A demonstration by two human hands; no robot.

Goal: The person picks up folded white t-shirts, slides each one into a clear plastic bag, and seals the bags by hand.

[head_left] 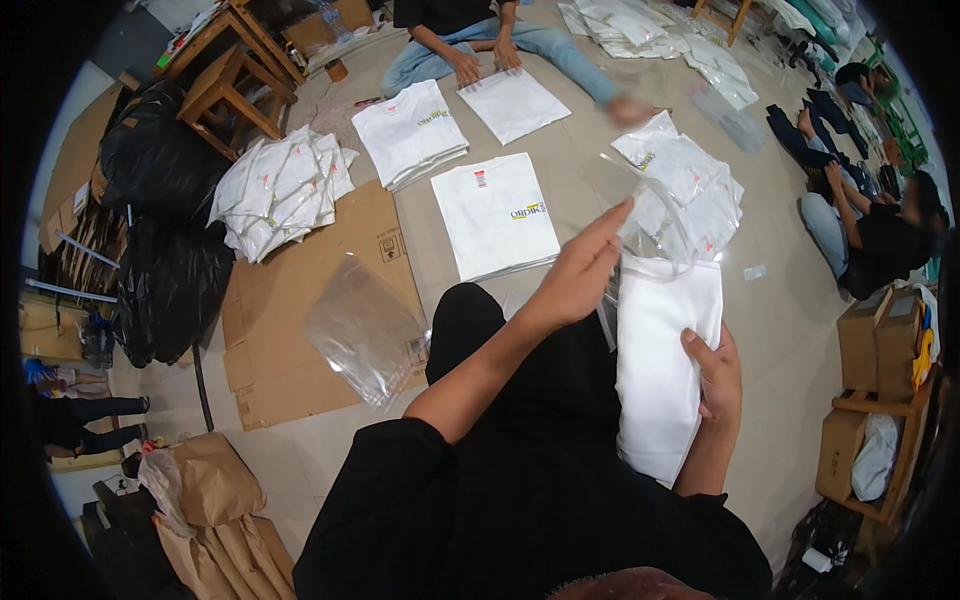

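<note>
My right hand (716,372) grips a folded white T-shirt (665,350) by its right edge, thumb on top and fingers underneath. The shirt is upright in front of my right leg. My left hand (582,275) is at the far end of this shirt, its long fingers straight and close together. It holds a clear plastic bag (668,222) whose curved mouth stands near the shirt's upper edge; the thumb is hidden. On the floor ahead lies a small stack of folded white printed T-shirts (495,225).
Bagged shirts are piled at left (280,190) and right (690,180). Empty clear bags (365,325) rest on flattened cardboard (265,370). Opposite, a seated person's hands (485,65) touch a white shirt (515,108) beside another shirt stack (408,130). Black sacks (165,210) and boxes (880,340) flank me.
</note>
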